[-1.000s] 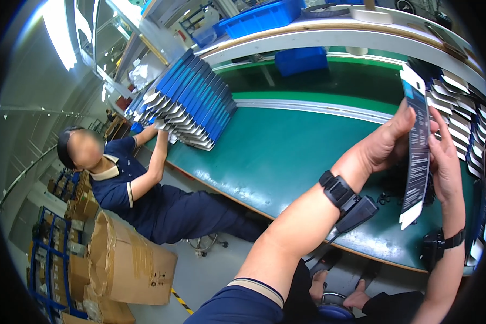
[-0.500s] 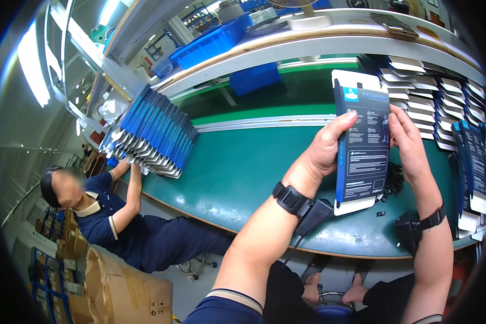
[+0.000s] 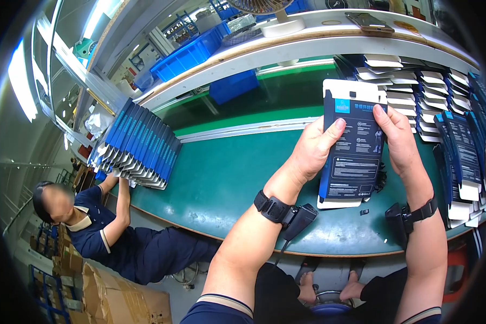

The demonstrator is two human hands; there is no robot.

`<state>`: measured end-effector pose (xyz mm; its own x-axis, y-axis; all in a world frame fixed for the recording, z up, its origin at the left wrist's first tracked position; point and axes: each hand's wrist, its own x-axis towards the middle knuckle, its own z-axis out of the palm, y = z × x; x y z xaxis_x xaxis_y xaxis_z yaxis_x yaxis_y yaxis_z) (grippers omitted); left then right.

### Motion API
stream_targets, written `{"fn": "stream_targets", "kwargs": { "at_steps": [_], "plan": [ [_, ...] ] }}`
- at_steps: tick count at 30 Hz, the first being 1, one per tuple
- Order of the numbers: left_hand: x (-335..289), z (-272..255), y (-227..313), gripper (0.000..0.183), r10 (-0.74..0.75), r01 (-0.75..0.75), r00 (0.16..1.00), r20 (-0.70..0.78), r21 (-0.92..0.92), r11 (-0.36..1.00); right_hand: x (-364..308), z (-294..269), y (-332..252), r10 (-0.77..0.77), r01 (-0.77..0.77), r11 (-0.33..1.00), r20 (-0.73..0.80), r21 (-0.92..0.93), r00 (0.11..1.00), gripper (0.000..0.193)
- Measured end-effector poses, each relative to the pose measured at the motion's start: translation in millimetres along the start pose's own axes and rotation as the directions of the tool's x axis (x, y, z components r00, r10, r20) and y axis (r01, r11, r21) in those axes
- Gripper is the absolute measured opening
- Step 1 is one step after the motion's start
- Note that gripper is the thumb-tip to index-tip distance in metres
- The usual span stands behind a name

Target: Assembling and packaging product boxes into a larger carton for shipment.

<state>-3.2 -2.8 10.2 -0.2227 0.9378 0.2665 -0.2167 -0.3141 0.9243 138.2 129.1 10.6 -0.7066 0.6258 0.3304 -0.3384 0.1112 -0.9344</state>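
A flat dark-blue and black carton [image 3: 353, 156] with white end flaps stands upright between my hands above the green bench. My left hand [image 3: 314, 147] is closed on its left edge, thumb lying over the printed face. On the opposite edge, my right hand [image 3: 400, 135] grips it too, its thumb pressed near the upper corner. The top and bottom white flaps stick out. Partly hidden behind the carton lies a heap of small black parts [image 3: 382, 179], and one small black piece [image 3: 364, 212] rests on the bench below.
Stacked similar cartons [image 3: 432, 97] fill the bench's right side, with more leaning cartons [image 3: 461, 156] nearer me. On the left, a co-worker [image 3: 108, 227] reaches to a row of blue cartons [image 3: 140, 143]. A shelf [image 3: 308, 40] spans the back, carrying a blue bin [image 3: 191, 51] and a fan [image 3: 278, 24].
My right thumb has come over onto the carton's front face. The carton now faces me more squarely. The whole view has shifted slightly.
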Motion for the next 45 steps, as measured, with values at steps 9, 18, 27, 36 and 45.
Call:
{"fn": "stream_targets", "kwargs": {
  "at_steps": [9, 18, 27, 36, 45],
  "plan": [
    [2.2, 5.3, -0.8, 0.058, 0.275, -0.268, 0.956, -0.106, 0.074, 0.96, 0.0, 6.2, 4.0, 0.027, -0.028, 0.998, -0.011, -0.052, 1.0, 0.039],
    [4.7, -7.7, -3.6, 0.028, 0.206, -0.202, 0.963, -0.175, 0.043, 0.978, -6.6, 23.4, -2.1, -0.032, 0.033, 0.999, -0.11, 0.008, 0.993, 0.043],
    [6.2, -12.7, -4.1, 0.028, 0.155, -0.187, 0.946, -0.284, -0.089, 0.978, -2.8, 13.9, -1.0, -0.094, 0.092, 0.994, -0.028, -0.065, 0.995, 0.035],
    [5.7, -12.6, -5.6, 0.025, 0.115, -0.132, 0.961, -0.251, -0.053, 0.99, -2.6, 8.1, -4.7, -0.006, 0.009, 0.996, 0.026, -0.092, 1.0, 0.025],
    [5.2, -14.8, -8.7, 0.028, 0.131, -0.135, 0.953, -0.272, 0.004, 0.991, -3.8, 11.2, -6.6, 0.058, -0.052, 0.995, 0.063, -0.089, 0.996, 0.018]
  ]
}}
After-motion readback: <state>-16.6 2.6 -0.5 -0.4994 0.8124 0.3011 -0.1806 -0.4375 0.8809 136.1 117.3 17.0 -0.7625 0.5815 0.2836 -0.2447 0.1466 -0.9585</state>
